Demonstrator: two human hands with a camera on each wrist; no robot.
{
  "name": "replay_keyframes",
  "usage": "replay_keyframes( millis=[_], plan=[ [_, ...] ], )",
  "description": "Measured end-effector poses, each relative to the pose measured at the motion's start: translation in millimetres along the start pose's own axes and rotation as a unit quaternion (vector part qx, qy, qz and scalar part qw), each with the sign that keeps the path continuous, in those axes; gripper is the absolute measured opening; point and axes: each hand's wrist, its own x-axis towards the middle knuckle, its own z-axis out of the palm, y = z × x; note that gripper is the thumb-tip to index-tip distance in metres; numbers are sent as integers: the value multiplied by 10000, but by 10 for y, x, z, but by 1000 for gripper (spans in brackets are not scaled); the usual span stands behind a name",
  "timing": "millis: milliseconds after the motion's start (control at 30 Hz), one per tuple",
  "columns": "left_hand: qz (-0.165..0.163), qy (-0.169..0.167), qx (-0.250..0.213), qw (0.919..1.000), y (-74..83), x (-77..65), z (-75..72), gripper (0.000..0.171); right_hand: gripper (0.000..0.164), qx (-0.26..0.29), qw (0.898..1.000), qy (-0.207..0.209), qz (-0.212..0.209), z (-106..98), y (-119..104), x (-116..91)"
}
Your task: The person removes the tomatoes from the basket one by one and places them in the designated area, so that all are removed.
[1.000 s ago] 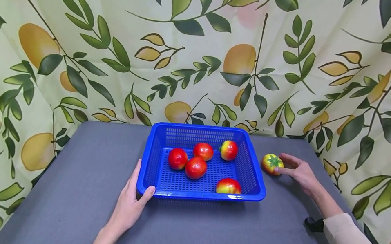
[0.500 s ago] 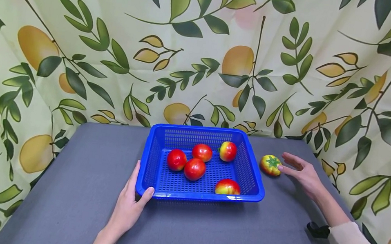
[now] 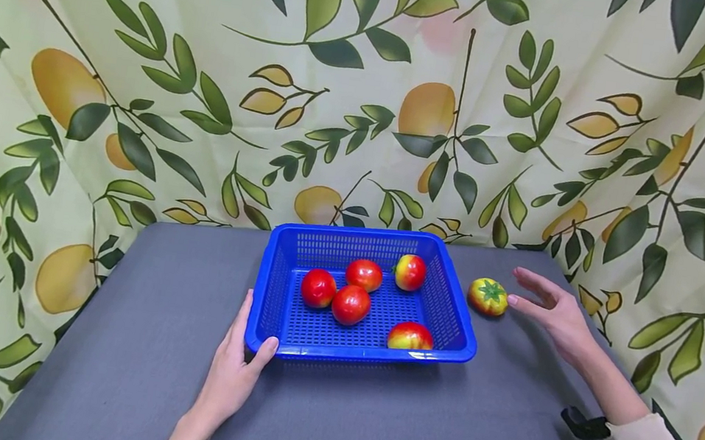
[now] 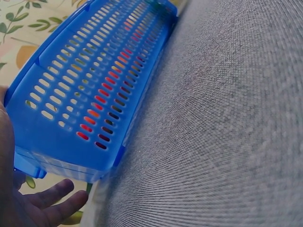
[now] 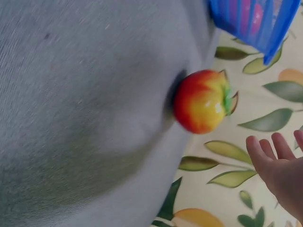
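A blue plastic basket (image 3: 361, 357) with perforated sides stands on the grey table. My left hand (image 3: 233, 375) holds its near left corner, thumb at the rim and fingers along the outer left side. In the left wrist view the fingers (image 4: 57, 201) reach past the basket's end wall (image 4: 71, 113). A red-yellow tomato (image 3: 488, 297) with a green star-shaped calyx sits on the table right of the basket. My right hand (image 3: 554, 317) hovers just right of this tomato, fingers spread and holding nothing. In the right wrist view a gap shows between fingers (image 5: 258, 153) and tomato (image 5: 201, 101).
Inside the basket lie several red tomatoes (image 3: 351, 305), some partly yellow, one (image 3: 410, 337) by the front wall. A leaf-and-fruit patterned cloth (image 3: 350, 138) hangs behind and beside the grey table (image 3: 398, 434). A black strap (image 3: 585, 424) hangs at the right wrist.
My right hand has let go of the tomato and drawn back to the right. The tomato rests where it was. My left hand keeps its place on the basket.
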Motion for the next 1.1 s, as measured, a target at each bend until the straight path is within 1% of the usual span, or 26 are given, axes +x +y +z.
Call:
replay_keyframes(
  millis=[167, 267, 367, 533, 633, 733, 900, 1000, 1100],
  plan=[
    [6, 42, 8, 10000, -12, -13, -9, 83, 61, -15, 9994, 139, -301, 75, -138, -54],
    [-11, 31, 16, 10000, -22, -27, -5, 83, 60, 36, 9987, 155, -474, 136, -216, -92],
    [-21, -15, 36, 10000, -29, -37, 7, 82, 59, 101, 9978, 110, -640, 198, -287, -132],
    [-4, -22, 34, 10000, -30, -44, 19, 82, 58, 279, 9953, -84, -923, 324, -386, -169],
    [-6, -4, 38, 10000, -29, -44, 17, 82, 58, 421, 9935, -301, -1016, 420, -438, -178],
    [-15, -3, 37, 10000, -25, -37, 12, 82, 59, 532, 9918, -583, -1002, 523, -488, -196],
    [11, 7, 3, 10000, -10, -9, 7, 82, 58, 442, 9874, -1065, -1082, 683, -570, -205],
    [34, 11, 1, 10000, -2, 2, 6, 82, 56, 685, 9824, -1319, -1129, 753, -615, -203],
    [39, 13, 11, 10000, -1, 0, 8, 82, 56, 894, 9780, -1560, -1061, 807, -642, -202]
  ],
)
